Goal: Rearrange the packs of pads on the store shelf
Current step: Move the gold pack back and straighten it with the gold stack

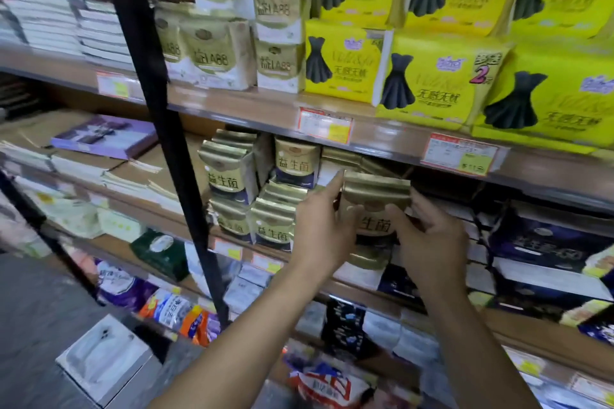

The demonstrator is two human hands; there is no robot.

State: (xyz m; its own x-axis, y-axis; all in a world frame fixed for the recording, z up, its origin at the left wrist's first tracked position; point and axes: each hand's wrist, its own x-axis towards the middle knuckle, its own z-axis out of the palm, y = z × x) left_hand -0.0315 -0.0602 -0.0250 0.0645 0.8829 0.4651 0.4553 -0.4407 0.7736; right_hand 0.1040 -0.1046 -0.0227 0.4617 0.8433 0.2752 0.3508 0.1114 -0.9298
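A gold pack of pads [373, 196] with dark lettering is held upright in front of the middle shelf [382, 143]. My left hand [320, 226] grips its left side and my right hand [428, 239] grips its right side. To the left, several matching gold packs [232, 173] stand stacked on the same shelf. More gold packs [345, 156] lie behind the held one, partly hidden. On the shelf above stand pale gold packs [212, 53] and large yellow packs [432, 83] with a black dress printed on them.
A black upright post [159, 116] crosses the shelving at the left. Dark purple packs [538, 242] fill the shelf to the right. Books and notebooks [99, 139] lie left of the post. Lower shelves hold mixed packets [172, 309]. A white box [103, 359] sits on the floor.
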